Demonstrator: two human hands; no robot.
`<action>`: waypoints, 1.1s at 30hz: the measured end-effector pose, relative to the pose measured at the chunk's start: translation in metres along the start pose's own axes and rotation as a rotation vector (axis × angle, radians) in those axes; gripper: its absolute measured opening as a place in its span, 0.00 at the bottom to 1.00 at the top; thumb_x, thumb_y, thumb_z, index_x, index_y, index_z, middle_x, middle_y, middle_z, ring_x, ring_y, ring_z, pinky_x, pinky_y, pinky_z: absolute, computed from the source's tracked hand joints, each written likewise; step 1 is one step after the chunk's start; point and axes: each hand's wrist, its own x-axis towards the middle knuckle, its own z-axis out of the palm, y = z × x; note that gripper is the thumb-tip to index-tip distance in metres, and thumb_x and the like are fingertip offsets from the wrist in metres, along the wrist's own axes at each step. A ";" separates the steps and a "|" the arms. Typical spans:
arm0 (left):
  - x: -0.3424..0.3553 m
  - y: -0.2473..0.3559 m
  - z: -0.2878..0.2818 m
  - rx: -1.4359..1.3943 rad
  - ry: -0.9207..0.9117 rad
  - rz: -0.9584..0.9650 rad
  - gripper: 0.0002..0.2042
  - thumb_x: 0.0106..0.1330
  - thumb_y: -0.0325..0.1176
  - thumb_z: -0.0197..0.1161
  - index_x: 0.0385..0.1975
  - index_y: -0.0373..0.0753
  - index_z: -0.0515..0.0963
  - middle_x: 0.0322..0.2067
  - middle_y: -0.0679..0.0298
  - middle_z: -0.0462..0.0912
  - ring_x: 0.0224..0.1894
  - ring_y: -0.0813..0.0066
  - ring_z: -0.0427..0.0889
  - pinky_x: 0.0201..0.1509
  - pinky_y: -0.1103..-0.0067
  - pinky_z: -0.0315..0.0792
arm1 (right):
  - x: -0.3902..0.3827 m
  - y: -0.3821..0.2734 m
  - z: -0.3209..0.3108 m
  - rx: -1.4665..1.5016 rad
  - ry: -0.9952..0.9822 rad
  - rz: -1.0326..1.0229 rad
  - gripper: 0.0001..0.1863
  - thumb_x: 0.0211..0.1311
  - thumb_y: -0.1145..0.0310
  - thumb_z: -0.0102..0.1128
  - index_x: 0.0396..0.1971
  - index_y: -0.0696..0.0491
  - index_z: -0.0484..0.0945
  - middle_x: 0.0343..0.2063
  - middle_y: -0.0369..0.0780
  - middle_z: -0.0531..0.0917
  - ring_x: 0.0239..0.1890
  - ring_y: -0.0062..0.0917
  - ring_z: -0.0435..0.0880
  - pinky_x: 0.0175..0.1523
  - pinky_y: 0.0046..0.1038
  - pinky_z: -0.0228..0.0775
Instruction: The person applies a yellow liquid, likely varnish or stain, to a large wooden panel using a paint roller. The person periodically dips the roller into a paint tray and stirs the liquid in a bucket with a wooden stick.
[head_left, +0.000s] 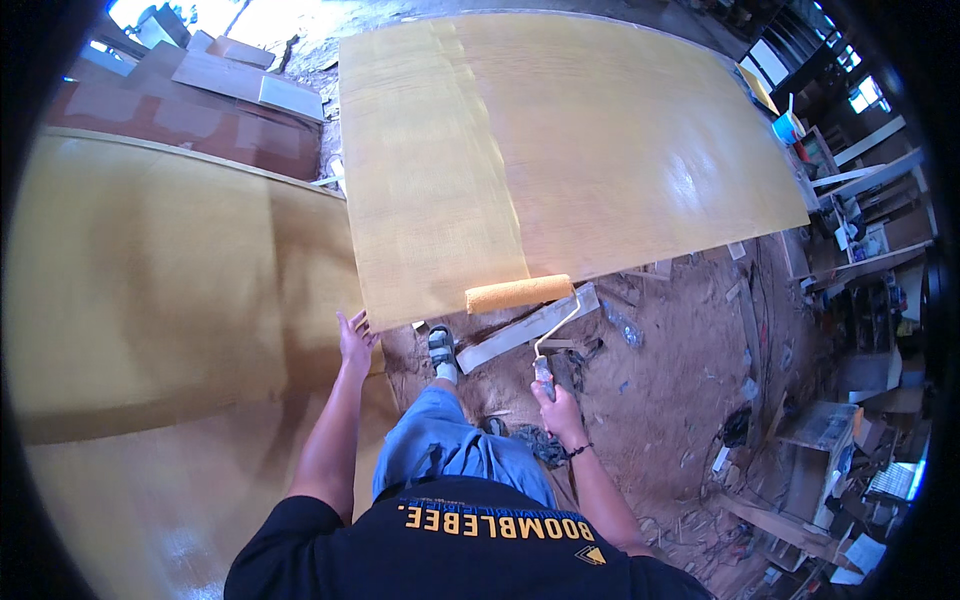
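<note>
A paint roller point(518, 293) with an orange-yellow sleeve lies across the near edge of a large yellowish panel point(620, 150). My right hand point(562, 415) is wrapped around its handle, below the bent wire frame. Across the panel's surface, a lighter strip on the left meets a darker, glossier area along a wavy line. My left hand point(355, 341) is at the panel's near left corner, fingers stretched out and apart. Whether it touches the corner is hard to tell.
Another yellow panel point(150, 290) lies on my left, with a glossy sheet below it. A pale wooden plank point(525, 328) rests on the brown dirt floor by my sandalled foot point(441, 348). A blue bucket point(788, 128) stands at the far right, near wooden shelving and scrap.
</note>
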 end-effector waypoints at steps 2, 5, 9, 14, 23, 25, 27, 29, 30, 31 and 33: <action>0.008 0.010 -0.010 0.057 -0.026 -0.026 0.44 0.71 0.72 0.31 0.68 0.37 0.65 0.62 0.52 0.71 0.62 0.59 0.71 0.65 0.67 0.64 | 0.018 -0.022 -0.003 0.073 -0.054 0.141 0.27 0.71 0.45 0.55 0.26 0.56 0.73 0.13 0.38 0.75 0.10 0.25 0.75 0.15 0.31 0.65; 0.027 0.024 -0.008 0.069 -0.073 -0.045 0.43 0.72 0.71 0.30 0.66 0.37 0.67 0.58 0.56 0.76 0.59 0.65 0.74 0.61 0.71 0.66 | 0.066 -0.038 0.003 0.045 -0.061 0.184 0.29 0.73 0.41 0.49 0.26 0.55 0.71 0.12 0.36 0.73 0.09 0.23 0.72 0.13 0.30 0.62; 0.055 0.048 0.005 0.053 -0.100 -0.056 0.42 0.73 0.70 0.30 0.65 0.36 0.68 0.54 0.58 0.79 0.55 0.69 0.77 0.60 0.72 0.68 | 0.127 -0.109 0.021 0.065 -0.065 0.209 0.28 0.74 0.41 0.47 0.26 0.52 0.68 0.10 0.32 0.69 0.07 0.17 0.67 0.10 0.25 0.58; 0.096 0.067 0.021 -0.025 -0.190 -0.091 0.41 0.74 0.69 0.30 0.61 0.35 0.70 0.57 0.56 0.78 0.57 0.69 0.76 0.62 0.71 0.68 | 0.278 -0.211 0.047 0.153 -0.104 0.152 0.31 0.72 0.36 0.43 0.24 0.51 0.67 0.11 0.32 0.70 0.08 0.19 0.69 0.11 0.27 0.61; 0.096 0.084 0.061 0.027 -0.090 -0.113 0.31 0.81 0.53 0.29 0.59 0.33 0.72 0.55 0.58 0.79 0.56 0.71 0.76 0.65 0.72 0.67 | 0.584 -0.418 0.055 0.048 -0.125 0.059 0.31 0.68 0.30 0.43 0.26 0.46 0.66 0.12 0.29 0.68 0.08 0.14 0.65 0.11 0.23 0.59; 0.088 0.082 0.055 0.236 -0.087 0.032 0.28 0.81 0.50 0.31 0.62 0.33 0.69 0.60 0.56 0.74 0.61 0.70 0.71 0.69 0.72 0.62 | 0.635 -0.476 0.070 0.023 -0.147 0.099 0.32 0.66 0.28 0.45 0.27 0.45 0.65 0.12 0.27 0.66 0.08 0.12 0.63 0.11 0.21 0.58; 0.087 0.082 0.064 -0.043 -0.045 -0.088 0.28 0.81 0.50 0.31 0.64 0.32 0.66 0.62 0.55 0.71 0.64 0.68 0.68 0.71 0.71 0.58 | 0.685 -0.515 0.079 0.042 -0.116 0.048 0.33 0.63 0.26 0.46 0.26 0.45 0.64 0.12 0.25 0.65 0.08 0.11 0.62 0.12 0.19 0.56; 0.086 0.090 0.064 0.085 -0.101 -0.049 0.28 0.81 0.50 0.31 0.65 0.32 0.64 0.63 0.55 0.69 0.65 0.67 0.67 0.72 0.70 0.57 | 0.728 -0.552 0.085 0.015 -0.099 0.051 0.32 0.63 0.26 0.46 0.25 0.44 0.64 0.12 0.25 0.64 0.09 0.11 0.63 0.13 0.18 0.56; 0.086 0.093 0.063 0.149 -0.123 -0.025 0.29 0.81 0.50 0.31 0.66 0.32 0.63 0.64 0.54 0.69 0.66 0.66 0.66 0.73 0.69 0.56 | 0.750 -0.570 0.089 0.033 -0.127 0.064 0.32 0.63 0.26 0.47 0.25 0.44 0.64 0.12 0.25 0.65 0.10 0.10 0.63 0.14 0.18 0.56; 0.085 0.097 0.060 0.147 -0.142 -0.030 0.30 0.80 0.51 0.32 0.67 0.31 0.61 0.65 0.54 0.67 0.67 0.65 0.64 0.73 0.69 0.54 | 0.770 -0.585 0.089 0.053 -0.151 0.081 0.32 0.64 0.27 0.47 0.25 0.44 0.64 0.13 0.25 0.65 0.10 0.10 0.64 0.14 0.18 0.56; 0.085 0.101 0.058 0.135 -0.186 -0.031 0.33 0.79 0.55 0.32 0.69 0.31 0.58 0.67 0.54 0.64 0.70 0.65 0.61 0.75 0.69 0.50 | 0.810 -0.611 0.085 0.077 -0.170 0.104 0.31 0.64 0.28 0.49 0.25 0.44 0.65 0.13 0.25 0.67 0.11 0.10 0.65 0.14 0.18 0.57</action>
